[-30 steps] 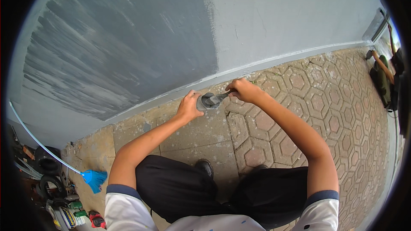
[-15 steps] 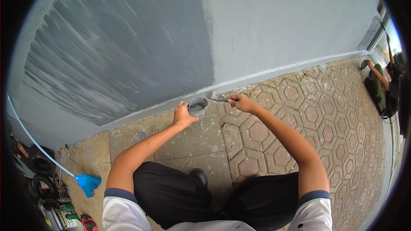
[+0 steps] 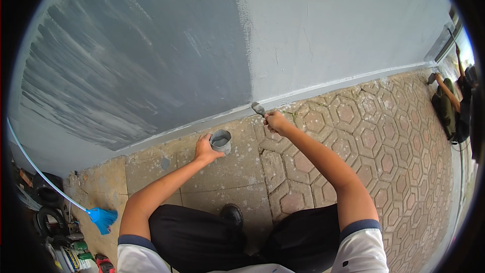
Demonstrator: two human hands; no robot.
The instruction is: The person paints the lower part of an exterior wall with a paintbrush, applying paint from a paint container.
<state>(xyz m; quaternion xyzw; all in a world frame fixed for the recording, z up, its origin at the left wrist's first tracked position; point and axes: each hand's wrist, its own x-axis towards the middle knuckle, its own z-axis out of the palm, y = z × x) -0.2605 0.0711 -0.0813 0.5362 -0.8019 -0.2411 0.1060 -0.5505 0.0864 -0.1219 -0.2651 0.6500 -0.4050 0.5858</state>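
My left hand grips a small round paint pot by its side; grey paint shows inside. In my right hand is a paintbrush, held by the handle with my fingers wrapped round it. The bristles are up by the foot of the wall, close to the lower right corner of a dark grey painted patch. To the right of that patch the wall is light grey. I cannot tell whether the bristles touch the wall.
A blue broom with a pale handle leans at the left, near tyres and piled odds and ends. Hexagonal pavers cover the ground on the right, plain slabs lie in front of me. At the far right another person crouches.
My right hand has carried the paintbrush away from the pot, up and right to the base of the wall. My left hand has drawn the pot slightly down and left.
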